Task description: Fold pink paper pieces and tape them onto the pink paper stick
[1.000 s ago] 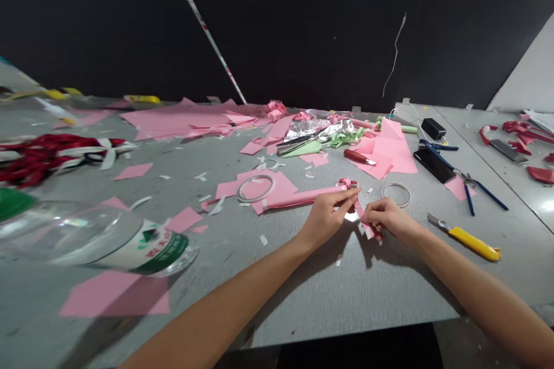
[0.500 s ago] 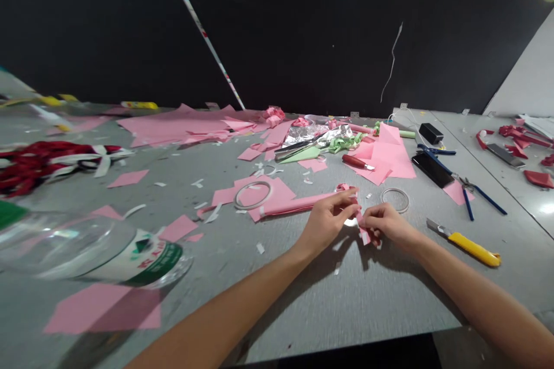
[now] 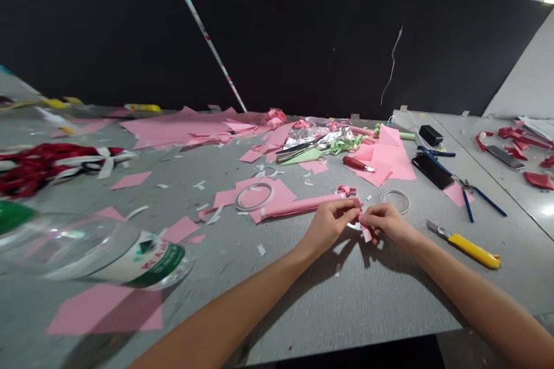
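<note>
Both my hands pinch a narrow pink paper strip (image 3: 366, 233) just above the table. My left hand (image 3: 331, 220) has thumb and fingers closed on its upper end, and my right hand (image 3: 387, 221) is closed on its side, with the lower end hanging down between them. A whitish patch shows near that end. Behind my left hand lies a rolled pink paper tube (image 3: 298, 206), with a small curled pink paper piece (image 3: 345, 190) at its right end. A tape ring (image 3: 396, 200) lies just beyond my right hand.
A yellow box cutter (image 3: 474, 249) lies at right with its blade out, near blue-handled pliers (image 3: 480, 189) and a phone (image 3: 433, 171). A red-handled craft knife (image 3: 357, 164) lies farther back. At left lies a plastic bottle (image 3: 99, 245). Another tape ring (image 3: 254, 196) rests on pink paper.
My left fingers have shifted slightly down and right along the strip, closer to my right hand. More of the curled pink piece behind them shows now. My right hand has hardly moved.
</note>
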### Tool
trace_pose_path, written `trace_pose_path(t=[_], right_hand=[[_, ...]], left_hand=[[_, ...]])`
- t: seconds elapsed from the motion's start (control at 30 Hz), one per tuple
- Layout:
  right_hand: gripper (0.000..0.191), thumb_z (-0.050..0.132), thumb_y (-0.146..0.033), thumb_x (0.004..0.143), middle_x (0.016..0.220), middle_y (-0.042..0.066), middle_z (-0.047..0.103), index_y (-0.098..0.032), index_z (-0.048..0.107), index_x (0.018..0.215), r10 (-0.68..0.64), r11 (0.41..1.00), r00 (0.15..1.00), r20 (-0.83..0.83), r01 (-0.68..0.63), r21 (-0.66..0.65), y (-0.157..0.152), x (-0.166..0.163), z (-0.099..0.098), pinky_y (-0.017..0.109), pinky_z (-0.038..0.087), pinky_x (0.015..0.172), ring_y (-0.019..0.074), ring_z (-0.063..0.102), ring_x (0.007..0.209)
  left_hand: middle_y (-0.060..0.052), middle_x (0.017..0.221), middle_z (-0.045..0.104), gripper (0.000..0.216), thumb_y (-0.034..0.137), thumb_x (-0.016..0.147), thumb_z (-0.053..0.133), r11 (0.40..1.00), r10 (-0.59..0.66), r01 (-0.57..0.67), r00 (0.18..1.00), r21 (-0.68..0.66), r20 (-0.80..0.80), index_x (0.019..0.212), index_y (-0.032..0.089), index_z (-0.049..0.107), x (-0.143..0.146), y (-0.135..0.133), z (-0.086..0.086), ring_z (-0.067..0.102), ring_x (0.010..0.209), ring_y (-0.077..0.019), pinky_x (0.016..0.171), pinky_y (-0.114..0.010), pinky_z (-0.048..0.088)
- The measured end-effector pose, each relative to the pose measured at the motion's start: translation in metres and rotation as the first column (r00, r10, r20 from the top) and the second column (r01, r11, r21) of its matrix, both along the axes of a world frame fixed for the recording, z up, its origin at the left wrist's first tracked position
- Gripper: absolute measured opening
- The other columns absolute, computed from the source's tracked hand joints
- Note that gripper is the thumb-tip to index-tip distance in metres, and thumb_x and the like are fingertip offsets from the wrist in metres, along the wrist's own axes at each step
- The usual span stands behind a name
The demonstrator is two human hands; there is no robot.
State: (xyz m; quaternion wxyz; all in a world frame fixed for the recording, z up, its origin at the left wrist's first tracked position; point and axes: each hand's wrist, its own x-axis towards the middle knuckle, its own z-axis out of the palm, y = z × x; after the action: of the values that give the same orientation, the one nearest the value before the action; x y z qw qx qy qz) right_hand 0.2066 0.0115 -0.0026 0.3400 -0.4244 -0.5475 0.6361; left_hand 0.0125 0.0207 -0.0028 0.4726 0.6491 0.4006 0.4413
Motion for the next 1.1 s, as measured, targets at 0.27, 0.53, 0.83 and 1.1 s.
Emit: trace_pose_path(t=[0.27,0.53,0.83,1.1], right_hand=[[0.036,0.074,-0.044,0.089,0.05,0.0,0.058,-0.018,0.068,0.066,0.008,0.988,0.993,0.119,-0.027,0.155,0.003,0.0,-0.001,0.023,0.038,0.044,0.0113,0.051,0.044],[0.036,0.071,-0.044,0.091,0.052,0.001,0.061,-0.018,0.067,0.067,-0.017,0.978,0.986,0.168,-0.019,0.21,0.004,0.003,0.002,0.024,0.04,0.046,0.0119,0.055,0.046],[0.041,0.078,-0.053,0.084,0.053,0.0,0.06,-0.017,0.067,0.067,-0.005,0.992,0.999,0.048,-0.001,0.126,0.004,-0.001,0.001,0.023,0.041,0.044,0.011,0.055,0.042],[0.051,0.083,-0.064,0.082,0.055,0.001,0.063,-0.015,0.073,0.076,-0.052,0.992,0.998,0.026,0.049,0.116,0.006,0.0,-0.009,0.023,0.045,0.046,0.0123,0.059,0.046]], left_hand=[[-0.002,0.064,0.065,0.031,0.043,0.086,0.073,0.994,-0.006,0.011,0.999,-0.111,0.043,0.068,0.019,0.068,0.001,0.009,-0.005,0.058,0.062,-0.0165,0.061,-0.028,0.047],[-0.003,0.081,0.074,0.021,0.037,0.091,0.069,0.999,0.037,-0.035,0.998,0.03,-0.053,0.082,0.02,0.074,-0.001,0.007,-0.001,0.066,0.077,-0.0205,0.075,-0.031,0.051],[-0.006,0.09,0.077,0.021,0.036,0.095,0.065,0.972,0.151,-0.135,0.986,0.195,-0.07,0.086,0.02,0.074,0.003,0.0,-0.002,0.069,0.086,-0.0229,0.083,-0.032,0.05],[-0.003,0.074,0.069,0.028,0.044,0.088,0.073,0.993,-0.084,0.085,0.996,-0.078,0.014,0.079,0.017,0.075,-0.001,0.009,-0.004,0.06,0.07,-0.0185,0.07,-0.03,0.046]])
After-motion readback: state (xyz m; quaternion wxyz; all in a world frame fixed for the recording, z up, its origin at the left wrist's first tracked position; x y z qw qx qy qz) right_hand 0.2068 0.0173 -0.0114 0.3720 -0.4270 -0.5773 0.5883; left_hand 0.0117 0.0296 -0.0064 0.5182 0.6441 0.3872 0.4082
